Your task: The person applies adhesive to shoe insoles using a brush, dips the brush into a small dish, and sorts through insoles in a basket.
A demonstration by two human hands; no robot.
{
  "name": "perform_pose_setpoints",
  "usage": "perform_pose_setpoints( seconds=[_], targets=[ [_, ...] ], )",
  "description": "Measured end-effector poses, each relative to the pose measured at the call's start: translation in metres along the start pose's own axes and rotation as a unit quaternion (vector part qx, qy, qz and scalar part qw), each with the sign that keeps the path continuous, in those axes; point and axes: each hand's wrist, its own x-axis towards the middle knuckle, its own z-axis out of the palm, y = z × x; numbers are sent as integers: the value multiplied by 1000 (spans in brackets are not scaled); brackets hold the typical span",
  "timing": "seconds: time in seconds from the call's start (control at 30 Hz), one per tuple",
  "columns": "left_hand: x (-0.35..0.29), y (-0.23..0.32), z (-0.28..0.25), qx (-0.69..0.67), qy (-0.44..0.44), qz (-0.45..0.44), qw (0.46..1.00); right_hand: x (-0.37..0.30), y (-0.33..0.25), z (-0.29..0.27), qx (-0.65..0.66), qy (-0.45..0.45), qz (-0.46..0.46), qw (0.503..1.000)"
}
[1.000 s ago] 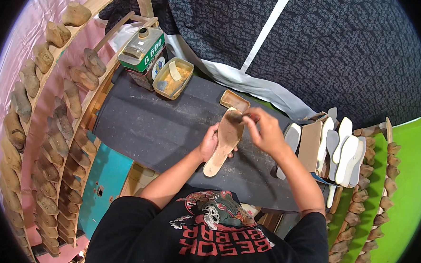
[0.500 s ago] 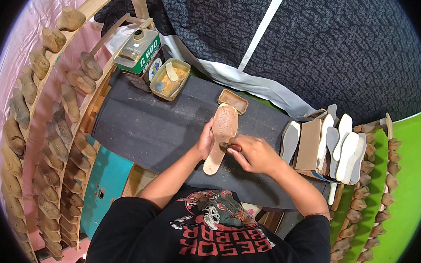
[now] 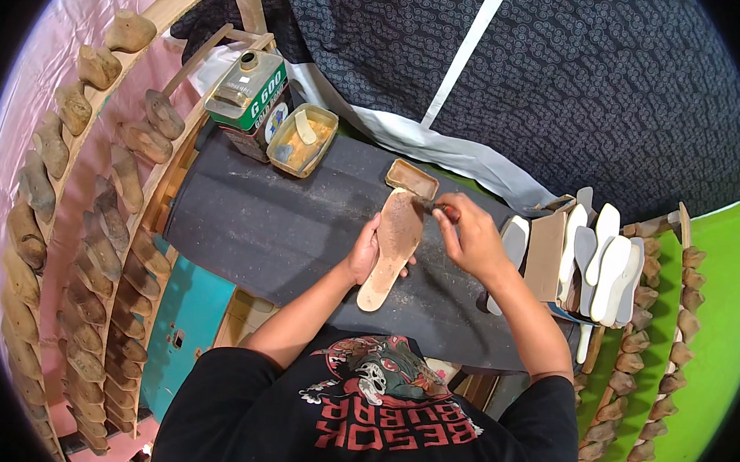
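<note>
My left hand [image 3: 364,252] is closed round a tan shoe insole [image 3: 393,247], its fingertips showing past the right edge. The insole is held above the table, wide end away from me, with a darker, wet-looking patch over its upper part. My right hand [image 3: 473,241] grips a small brush with a reddish handle [image 3: 450,212]. The brush's dark tip lies at the right edge of the insole's wide end. Just beyond the insole sits a small tan rectangular tray [image 3: 428,185].
A dark cloth covers the table [image 3: 221,194]. At the back left stand a green and black metal can [image 3: 250,99] and a yellowish tub [image 3: 334,127]. A cardboard box [image 3: 545,248] with several insoles [image 3: 614,260] stands right. Racks of wooden shoe lasts [image 3: 108,205] flank both sides.
My right hand has moved the brush from the insole's middle up to its wide end. The darker patch on the insole has grown. My left hand stays nearly in place.
</note>
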Motion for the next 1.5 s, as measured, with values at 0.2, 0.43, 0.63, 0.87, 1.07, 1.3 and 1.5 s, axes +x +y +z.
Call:
perform_pose_setpoints(
  seconds=[0.2,0.43,0.63,0.87,1.07,1.3,1.5],
  targets=[
    [-1,1,5,11,18,9,1000,-7,-11,-4,41,-58,20,997],
    [4,1,1,-2,-17,-1,1000,-2,1,-5,18,31,12,999],
    [0,8,10,-23,18,40,999,-23,-33,7,51,-84,-21,995],
    [3,10,1,12,61,57,996,-8,-23,3,78,-66,18,995],
    [-2,16,-3,-23,-29,18,999,27,53,1,43,57,99,992],
    [-10,18,-2,-59,-38,10,997,34,113,43,13,3,152,988],
    [-18,28,-6,-38,-45,50,997,28,119,61,13,-55,155,986]
  ],
)
